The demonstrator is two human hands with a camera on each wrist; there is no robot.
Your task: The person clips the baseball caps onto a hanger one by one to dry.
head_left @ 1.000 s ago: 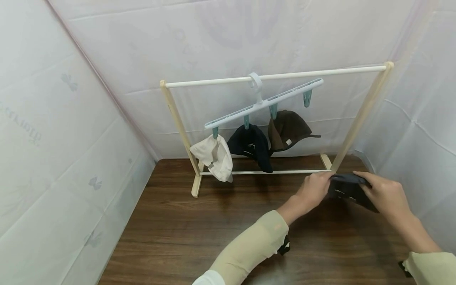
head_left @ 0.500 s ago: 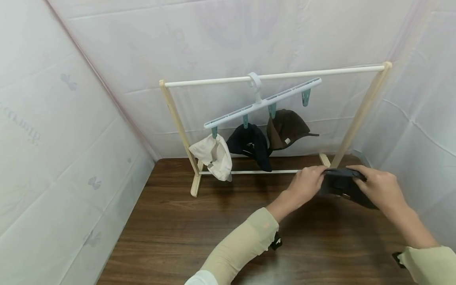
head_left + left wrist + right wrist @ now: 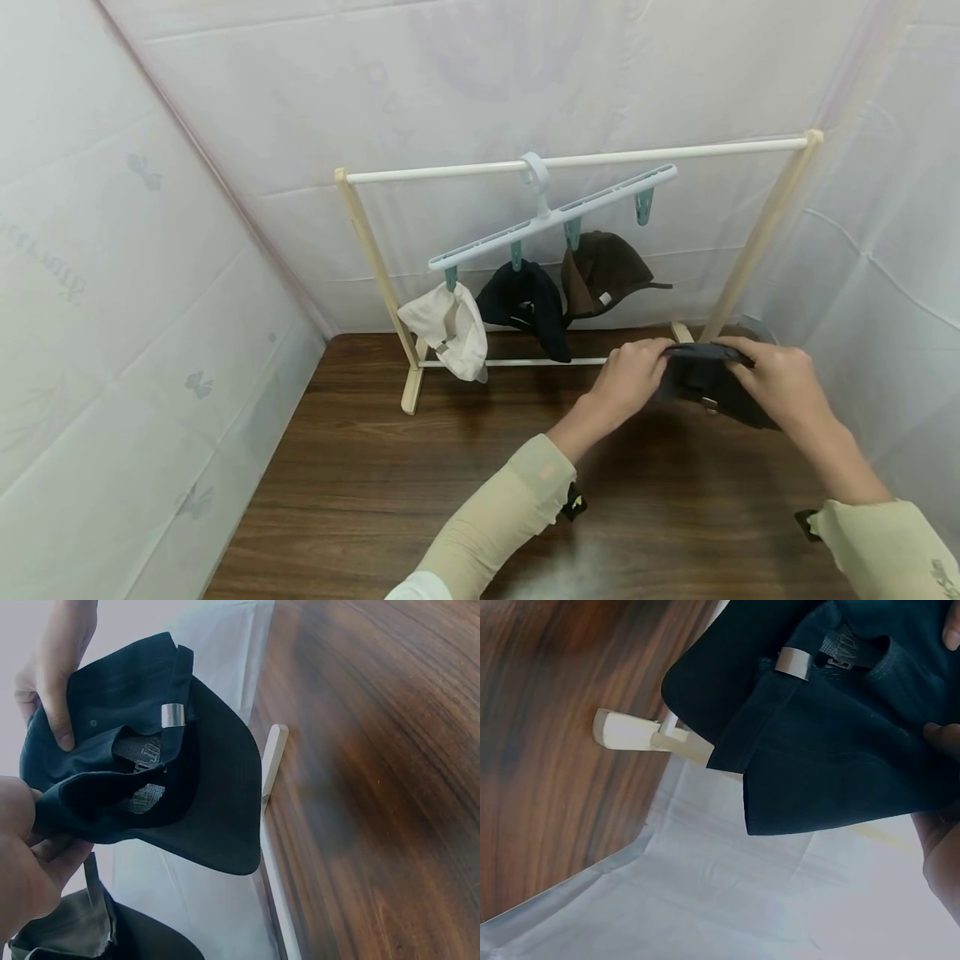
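Between my two hands is a dark navy baseball cap, held in front of the rack's right foot. My left hand pinches one side of its crown and my right hand grips the other. In the left wrist view the cap shows its back strap with a metal buckle, the brim pointing toward the table. A hanger with teal clips hooks over the rack's top bar. From it hang a white cap, a black cap and a brown cap. The rightmost clip holds nothing.
The wooden rack stands at the back of the brown wood-grain table, with a low white crossbar. Pale sheeting encloses the left, back and right sides. The hanger tilts, its right end higher.
Both hands have moved left and slightly up with the navy cap between them. The hanger and its caps stay nearly in place.
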